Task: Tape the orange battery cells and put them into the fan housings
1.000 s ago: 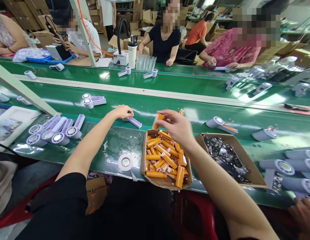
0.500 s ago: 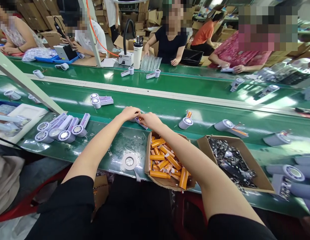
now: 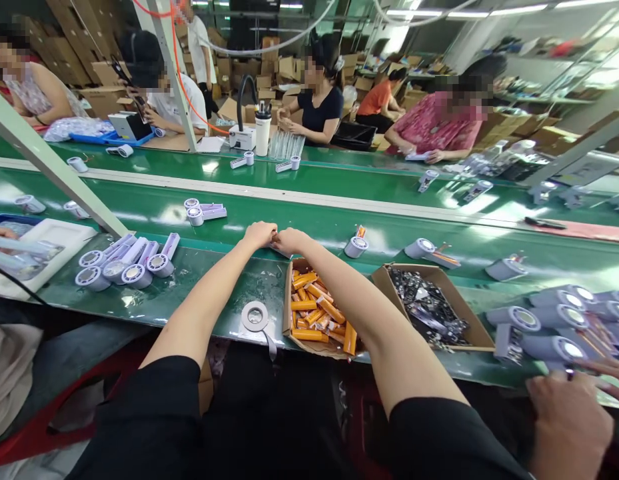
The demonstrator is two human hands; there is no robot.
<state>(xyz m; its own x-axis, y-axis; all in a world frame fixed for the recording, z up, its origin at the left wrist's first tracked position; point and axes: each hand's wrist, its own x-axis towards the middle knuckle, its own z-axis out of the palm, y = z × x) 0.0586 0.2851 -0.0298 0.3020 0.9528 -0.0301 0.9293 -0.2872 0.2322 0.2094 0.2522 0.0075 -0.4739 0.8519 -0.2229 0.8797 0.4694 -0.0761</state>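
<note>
The left hand [image 3: 259, 234] and the right hand [image 3: 288, 240] meet at the near edge of the shiny green belt [image 3: 309, 220], fingertips touching each other. Both hands are curled down over a small pale purple plastic piece [image 3: 275, 246]. Only a thin sliver of it shows between and under the fingers, so its shape is hard to make out. Both hands seem to pinch it, but I cannot tell how tight the hold is.

Just below the right hand sits an open brown cardboard box [image 3: 288, 293], soft and bent at the edges. It is full of smooth orange battery tubes [image 3: 314, 313], long and round, lying in a jumble. The right forearm crosses above this box.

To the right is a second brown cardboard box [image 3: 482, 333] with a heap of small dark parts [image 3: 426, 307], spiky and shiny. To the left of the battery box, a flat white roll of tape [image 3: 254, 316] lies on the dull green table [image 3: 219, 280], which looks scratched and smeared.

Further left on the table, a row of pale purple fan shells with round silver ends [image 3: 124, 263] lies side by side. On the belt just past the hands stands a small round pale part with an orange bit sticking up [image 3: 356, 244].

At the lower right, another person's hand [image 3: 569, 420] rests near more pale round shells [image 3: 554, 327]. Other people sit along the far side of the belt.
</note>
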